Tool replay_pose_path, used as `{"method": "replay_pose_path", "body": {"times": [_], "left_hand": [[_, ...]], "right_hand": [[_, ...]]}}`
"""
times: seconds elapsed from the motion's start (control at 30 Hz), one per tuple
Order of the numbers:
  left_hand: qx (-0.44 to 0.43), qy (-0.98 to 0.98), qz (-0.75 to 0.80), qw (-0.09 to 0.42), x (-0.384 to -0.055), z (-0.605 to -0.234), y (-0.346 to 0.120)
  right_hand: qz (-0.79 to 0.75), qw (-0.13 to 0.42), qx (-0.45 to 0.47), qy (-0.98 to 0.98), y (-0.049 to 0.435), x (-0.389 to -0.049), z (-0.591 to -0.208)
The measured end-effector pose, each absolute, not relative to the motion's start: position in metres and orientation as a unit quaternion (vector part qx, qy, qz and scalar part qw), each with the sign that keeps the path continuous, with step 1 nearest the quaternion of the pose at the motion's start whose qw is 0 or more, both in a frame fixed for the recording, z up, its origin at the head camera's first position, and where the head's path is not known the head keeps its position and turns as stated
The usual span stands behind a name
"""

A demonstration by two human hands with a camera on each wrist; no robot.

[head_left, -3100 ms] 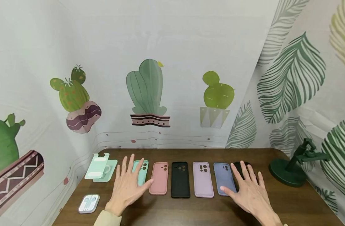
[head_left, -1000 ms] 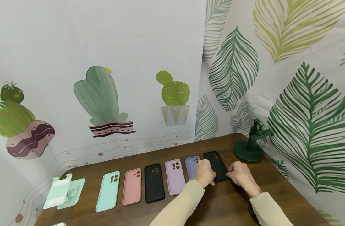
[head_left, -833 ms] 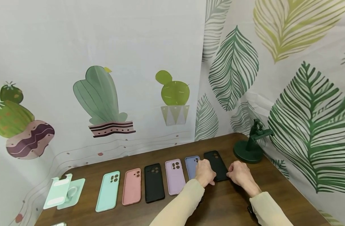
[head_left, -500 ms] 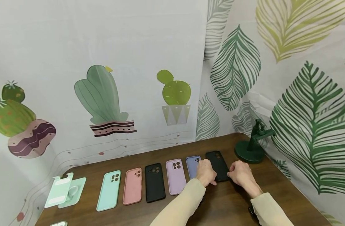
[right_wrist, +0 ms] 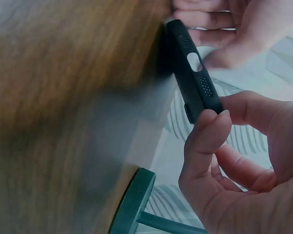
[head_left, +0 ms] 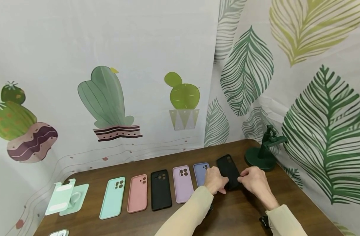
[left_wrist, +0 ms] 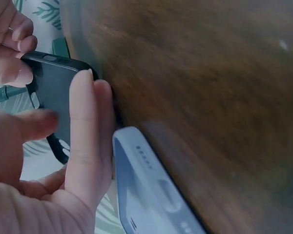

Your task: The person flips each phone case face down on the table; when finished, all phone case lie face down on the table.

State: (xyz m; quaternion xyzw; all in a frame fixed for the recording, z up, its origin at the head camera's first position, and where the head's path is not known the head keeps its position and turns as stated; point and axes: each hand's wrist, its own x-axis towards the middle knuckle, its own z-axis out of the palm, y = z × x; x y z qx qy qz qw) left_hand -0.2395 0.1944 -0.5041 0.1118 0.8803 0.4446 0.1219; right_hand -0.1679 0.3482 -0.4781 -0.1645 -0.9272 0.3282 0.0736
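A black phone case [head_left: 228, 171] at the right end of a row is raised and tilted at its near end. My right hand [head_left: 254, 181] pinches its near right corner between thumb and fingers, as the right wrist view shows at the case's end with the port hole [right_wrist: 200, 73]. On the opposite side, my left hand [head_left: 216, 180] holds the edge, fingers [left_wrist: 85, 126] along the outside and the blurred thumb over the face. A blue phone case [head_left: 200, 173] lies just left, partly hidden by the left hand.
Leftward on the wooden table [head_left: 221, 219] lie lavender [head_left: 183, 185], black [head_left: 161, 193], pink [head_left: 137, 193] and mint [head_left: 112, 198] cases. A mint folding stand [head_left: 60, 198] is far left, above a small box [head_left: 59, 233]. A dark green stand [head_left: 260, 159] stands right of the hands.
The hands first were spread flat over the row, then came together at the right-hand black case. In the last half second that case has tipped up off the table in the hands' grip.
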Motion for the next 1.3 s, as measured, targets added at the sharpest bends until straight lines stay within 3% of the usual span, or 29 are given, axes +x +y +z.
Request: {"method": "replay_pose_path", "body": {"times": [0.53,0.83,1.3], "left_hand": [[0.056,0.831,0.535,0.14,-0.238,-0.497,0.199],[0.069,0.798,0.569,0.184,-0.235,-0.485,0.188],[0.028,0.767,0.62,0.161,-0.237,-0.467,0.172]], "right_hand": [[0.352,0.085,-0.147,-0.921,0.33,-0.165,-0.463],[0.421,0.03,-0.139,-0.896,0.335,-0.161,-0.475],[0.432,-0.023,-0.132,-0.892,0.329,-0.17,-0.498]]}}
